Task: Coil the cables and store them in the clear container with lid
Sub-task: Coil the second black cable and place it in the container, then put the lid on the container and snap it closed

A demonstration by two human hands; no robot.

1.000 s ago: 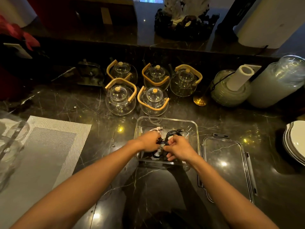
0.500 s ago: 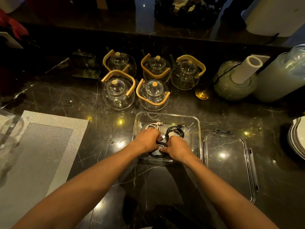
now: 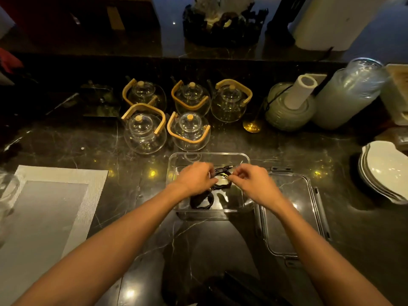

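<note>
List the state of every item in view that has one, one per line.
Clear rectangular plastic container: open, cables inside.
Clear clip-on lid: off, flat on the counter to the container's right.
Black coiled cable: pinched between both hands.
Left hand: closed on cable.
Right hand: closed on cable.
Five glass teapots: lidded, upright.

Container (image 3: 244, 160) at table (image 3: 353, 217) centre, cables (image 3: 202, 200) inside; lid (image 3: 313, 195) right of it; five teapots (image 3: 144, 133) behind; placemat (image 3: 97, 186) left; plates (image 3: 384, 171) far right.

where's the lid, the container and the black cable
lid (image 3: 289, 215), head view, bare middle of its clear panel
container (image 3: 209, 153), head view, far rim
black cable (image 3: 202, 200), head view, coiled bundle inside the container
</note>
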